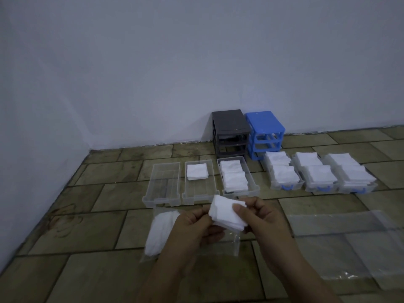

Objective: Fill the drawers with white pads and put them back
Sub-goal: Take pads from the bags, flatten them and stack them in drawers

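Left to right: empty drawer [162,182]; half-filled drawer [199,182]; full drawer [237,177]; three full blue-handled drawers [319,173]. Grey rack [229,132], blue rack [264,132]: vacant. Left hand [194,226] and right hand [262,219] pinch pads [227,215]. Bag [161,232] holds more.

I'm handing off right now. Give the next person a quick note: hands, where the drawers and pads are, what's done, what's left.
Hands: left hand and right hand both pinch one stack of white pads above the floor.

Layout: six drawers lie out on the tiled floor; the grey frame and blue frame stand empty by the wall. More pads sit in a clear bag under the left hand.

Done: three blue-handled drawers look full; third clear drawer is nearly full.

Left: finish the second clear drawer, which has one stack; fill the empty first drawer; slide all six back.
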